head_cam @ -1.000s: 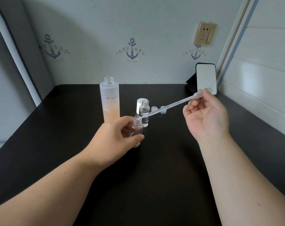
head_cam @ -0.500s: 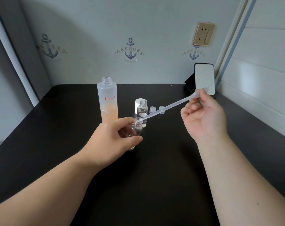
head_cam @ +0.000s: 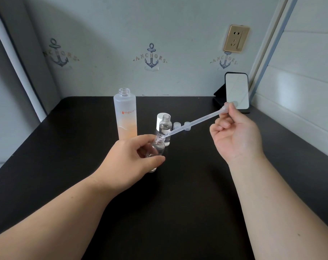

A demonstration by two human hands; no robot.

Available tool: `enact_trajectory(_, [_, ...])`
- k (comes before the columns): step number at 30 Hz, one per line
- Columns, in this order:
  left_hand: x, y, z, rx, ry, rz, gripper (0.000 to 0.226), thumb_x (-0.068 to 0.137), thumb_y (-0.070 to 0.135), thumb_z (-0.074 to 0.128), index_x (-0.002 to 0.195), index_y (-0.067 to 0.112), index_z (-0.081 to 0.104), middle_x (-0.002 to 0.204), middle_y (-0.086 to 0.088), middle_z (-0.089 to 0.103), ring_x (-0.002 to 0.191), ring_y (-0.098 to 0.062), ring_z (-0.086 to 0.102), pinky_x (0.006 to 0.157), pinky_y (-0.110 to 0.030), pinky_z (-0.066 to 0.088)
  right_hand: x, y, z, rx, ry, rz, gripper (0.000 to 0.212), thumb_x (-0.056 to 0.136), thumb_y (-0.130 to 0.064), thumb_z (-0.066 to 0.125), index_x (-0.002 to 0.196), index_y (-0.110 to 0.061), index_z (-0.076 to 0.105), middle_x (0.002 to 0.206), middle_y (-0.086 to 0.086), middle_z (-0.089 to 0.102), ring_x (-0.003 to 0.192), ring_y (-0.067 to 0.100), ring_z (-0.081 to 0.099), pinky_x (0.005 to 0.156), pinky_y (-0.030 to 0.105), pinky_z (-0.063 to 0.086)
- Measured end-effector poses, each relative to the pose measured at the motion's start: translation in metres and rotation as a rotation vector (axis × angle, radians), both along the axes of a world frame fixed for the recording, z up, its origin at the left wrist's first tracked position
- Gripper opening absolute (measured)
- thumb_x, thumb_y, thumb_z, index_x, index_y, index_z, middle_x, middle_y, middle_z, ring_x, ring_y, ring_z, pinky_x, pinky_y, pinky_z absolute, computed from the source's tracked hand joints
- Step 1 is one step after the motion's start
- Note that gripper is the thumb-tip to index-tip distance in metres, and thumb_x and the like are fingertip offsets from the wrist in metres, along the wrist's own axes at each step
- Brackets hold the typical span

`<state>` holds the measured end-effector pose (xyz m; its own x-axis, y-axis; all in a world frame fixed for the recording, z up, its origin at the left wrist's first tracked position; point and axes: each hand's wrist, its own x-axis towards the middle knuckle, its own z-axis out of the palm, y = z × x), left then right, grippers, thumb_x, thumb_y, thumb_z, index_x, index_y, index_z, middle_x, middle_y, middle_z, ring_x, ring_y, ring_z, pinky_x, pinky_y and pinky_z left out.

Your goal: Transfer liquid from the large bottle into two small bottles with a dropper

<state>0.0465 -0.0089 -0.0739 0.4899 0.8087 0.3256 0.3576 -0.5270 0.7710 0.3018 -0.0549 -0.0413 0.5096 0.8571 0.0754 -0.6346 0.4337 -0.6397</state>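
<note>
Head view shows me the left hand (head_cam: 129,158) has tipped the small bottle (head_cam: 156,150) it holds toward the dropper (head_cam: 193,124), pinched by the right hand (head_cam: 236,136), so its tip now sits in the mouth, ready to squeeze.

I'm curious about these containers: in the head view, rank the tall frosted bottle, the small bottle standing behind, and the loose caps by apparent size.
1. Tall frosted bottle, clearly largest.
2. Small standing bottle.
3. Two loose caps, smallest; they look alike.

"ANCHORS" on wall decals (head_cam: 151,58); "Simpcare" partly legible on large bottle (head_cam: 125,113).
</note>
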Motion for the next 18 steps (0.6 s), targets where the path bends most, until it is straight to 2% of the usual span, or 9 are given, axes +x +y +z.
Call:
enact_trajectory(8, [-0.0008,-0.0006,0.0004,-0.014,-0.006,-0.006,0.025,0.078,0.035,0.083,0.100,0.040,0.072,0.085,0.022,0.071,0.080,-0.005,0.066,0.071,-0.013,0.050,0.0008,-0.0006,-0.0018,0.022,-0.036,-0.021,0.021,0.101,-0.014,0.059,0.082,-0.014,0.069,0.075,-0.004,0.063,0.051,0.009,0.039,0.052,0.020,0.038])
enact_trajectory(13, [0.0000,-0.0012,0.0009,-0.002,-0.003,-0.003,0.028,0.078,0.035,0.083,0.096,0.049,0.066,0.084,0.025,0.070,0.080,-0.003,0.065,0.070,-0.008,0.046,-0.0003,-0.0009,-0.0008,-0.013,-0.010,-0.034,0.020,0.099,-0.016,0.061,0.082,-0.015,0.071,0.076,-0.004,0.064,0.050,0.010,0.037,0.052,0.021,0.037])
enact_trajectory(18, [0.0009,-0.0014,0.0010,0.036,0.022,-0.005,0.018,0.080,0.036,0.081,0.093,0.039,0.069,0.083,0.026,0.069,0.078,-0.003,0.065,0.068,-0.008,0.046,-0.0004,-0.0017,-0.0004,-0.053,0.036,-0.052,0.009,0.097,-0.016,0.061,0.090,-0.012,0.065,0.074,-0.003,0.062,0.052,0.011,0.037,0.053,0.022,0.035])
